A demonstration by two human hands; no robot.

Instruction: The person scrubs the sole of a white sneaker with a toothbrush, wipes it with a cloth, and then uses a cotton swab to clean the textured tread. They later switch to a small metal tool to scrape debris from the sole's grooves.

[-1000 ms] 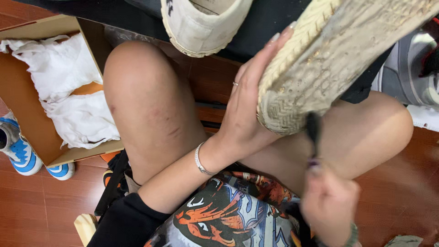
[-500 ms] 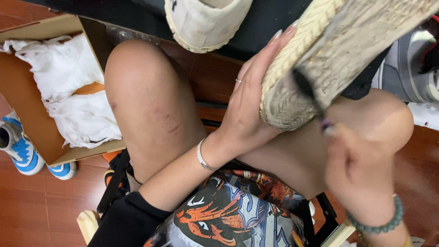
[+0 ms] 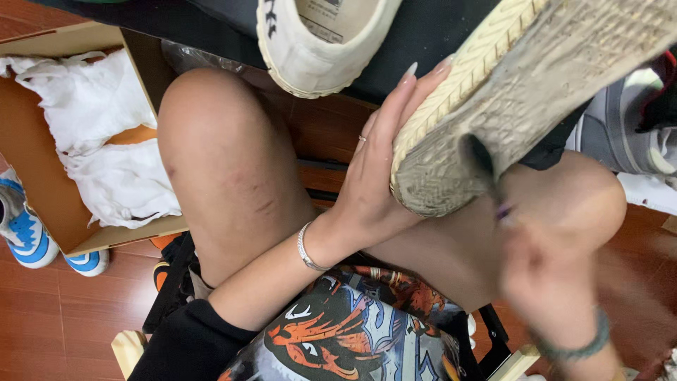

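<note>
My left hand (image 3: 377, 169) grips a dirty cream shoe (image 3: 522, 92) from the side, its grimy ribbed sole turned up toward me above my knees. My right hand (image 3: 546, 279), blurred with motion, holds a thin dark tool (image 3: 486, 169) whose tip lies against the sole near the toe. A silver bracelet sits on my left wrist, a green bead bracelet on my right. A second cream shoe (image 3: 317, 42) rests upright on a dark surface beyond my left knee.
An open cardboard shoebox (image 3: 42, 176) with crumpled white paper (image 3: 99, 141) lies on the wooden floor at the left. Blue-and-white sneakers (image 3: 28, 236) stand beside it. Grey and white shoes (image 3: 631, 134) sit at the right edge.
My right hand has risen from my lap and pushed the dark tool up onto the sole. The left hand keeps the shoe steady.
</note>
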